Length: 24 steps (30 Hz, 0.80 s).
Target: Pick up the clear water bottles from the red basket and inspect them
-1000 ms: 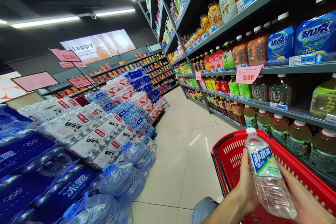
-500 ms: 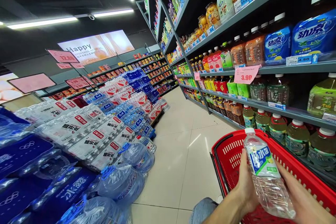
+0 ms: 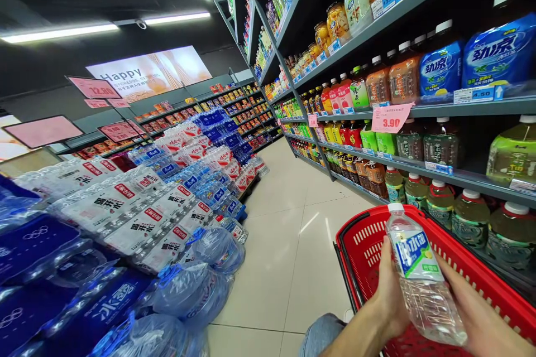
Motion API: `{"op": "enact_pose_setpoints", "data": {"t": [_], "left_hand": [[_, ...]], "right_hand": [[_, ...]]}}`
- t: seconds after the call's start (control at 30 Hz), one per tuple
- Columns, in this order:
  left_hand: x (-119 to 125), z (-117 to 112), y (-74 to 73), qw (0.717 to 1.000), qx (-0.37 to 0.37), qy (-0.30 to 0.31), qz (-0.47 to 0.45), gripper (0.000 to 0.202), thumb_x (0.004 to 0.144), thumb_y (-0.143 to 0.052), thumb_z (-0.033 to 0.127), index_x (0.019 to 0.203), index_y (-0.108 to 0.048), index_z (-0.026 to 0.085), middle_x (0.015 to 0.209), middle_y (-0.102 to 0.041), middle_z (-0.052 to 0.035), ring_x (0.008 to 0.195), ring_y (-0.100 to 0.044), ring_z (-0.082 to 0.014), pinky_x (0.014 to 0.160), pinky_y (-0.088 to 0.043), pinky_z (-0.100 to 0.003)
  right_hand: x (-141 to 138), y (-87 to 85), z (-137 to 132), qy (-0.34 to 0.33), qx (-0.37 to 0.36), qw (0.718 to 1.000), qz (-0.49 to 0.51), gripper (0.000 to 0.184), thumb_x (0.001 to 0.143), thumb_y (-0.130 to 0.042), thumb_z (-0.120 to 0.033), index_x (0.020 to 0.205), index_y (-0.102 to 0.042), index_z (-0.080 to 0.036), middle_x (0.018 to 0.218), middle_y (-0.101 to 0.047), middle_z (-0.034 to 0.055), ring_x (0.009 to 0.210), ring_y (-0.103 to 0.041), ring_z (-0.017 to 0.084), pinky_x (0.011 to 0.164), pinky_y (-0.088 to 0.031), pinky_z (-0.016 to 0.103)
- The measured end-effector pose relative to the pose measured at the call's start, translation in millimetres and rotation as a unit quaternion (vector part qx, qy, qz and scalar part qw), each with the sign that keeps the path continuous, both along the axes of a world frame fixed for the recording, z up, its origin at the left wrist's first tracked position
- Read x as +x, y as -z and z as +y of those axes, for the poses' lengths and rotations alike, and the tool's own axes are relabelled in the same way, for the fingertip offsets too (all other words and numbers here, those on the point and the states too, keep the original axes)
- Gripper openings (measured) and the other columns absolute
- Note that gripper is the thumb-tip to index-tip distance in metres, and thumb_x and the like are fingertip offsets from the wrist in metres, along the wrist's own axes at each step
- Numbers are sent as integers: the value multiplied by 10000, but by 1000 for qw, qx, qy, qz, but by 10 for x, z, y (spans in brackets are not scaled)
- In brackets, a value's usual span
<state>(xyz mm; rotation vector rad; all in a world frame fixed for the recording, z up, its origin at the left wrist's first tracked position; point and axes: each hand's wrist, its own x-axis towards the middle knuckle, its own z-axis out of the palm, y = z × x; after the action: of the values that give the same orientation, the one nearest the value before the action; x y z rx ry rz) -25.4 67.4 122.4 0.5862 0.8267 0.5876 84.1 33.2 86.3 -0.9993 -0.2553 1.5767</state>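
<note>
I hold a clear plastic water bottle [image 3: 421,279] with a white cap and a blue, white and green label, tilted over a red shopping basket [image 3: 364,245] at the lower right. My left hand [image 3: 391,293] wraps round the bottle's left side. My right hand [image 3: 469,304] supports it from the right and below, its fingers largely hidden behind the bottle. The bottle's base points toward me and the cap points away.
Grey shelves [image 3: 419,111] of bottled drinks and jars line the right side, with a pink 3.90 price tag [image 3: 389,118]. Stacked packs of bottled water [image 3: 138,217] and large water jugs [image 3: 196,290] fill the left. A tiled aisle [image 3: 288,234] runs ahead between them.
The view has drifted slightly to the right and down. The bottle has turned a little in my hands, with both hands still on it over the basket.
</note>
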Motion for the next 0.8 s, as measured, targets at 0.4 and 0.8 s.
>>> {"op": "enact_pose_setpoints", "data": {"t": [0.4, 0.8], "left_hand": [[9, 53, 59, 994, -13, -51, -101, 781, 946, -416, 762, 1208, -696, 82, 985, -757, -152, 911, -711, -284, 948, -518, -419], [17, 132, -56, 984, -37, -154, -87, 542, 1019, -494, 533, 1302, -649, 97, 981, -771, -115, 817, -738, -237, 862, -584, -366]], "right_hand": [[-81, -210, 108, -50, -56, 981, 179, 451, 877, -699, -543, 1064, -739, -134, 860, -782, 103, 785, -751, 264, 826, -589, 412], [-46, -372, 126, -46, -63, 986, 146, 515, 875, -722, -549, 1158, -698, -119, 878, -769, 99, 792, -740, 258, 841, -575, 416]]}}
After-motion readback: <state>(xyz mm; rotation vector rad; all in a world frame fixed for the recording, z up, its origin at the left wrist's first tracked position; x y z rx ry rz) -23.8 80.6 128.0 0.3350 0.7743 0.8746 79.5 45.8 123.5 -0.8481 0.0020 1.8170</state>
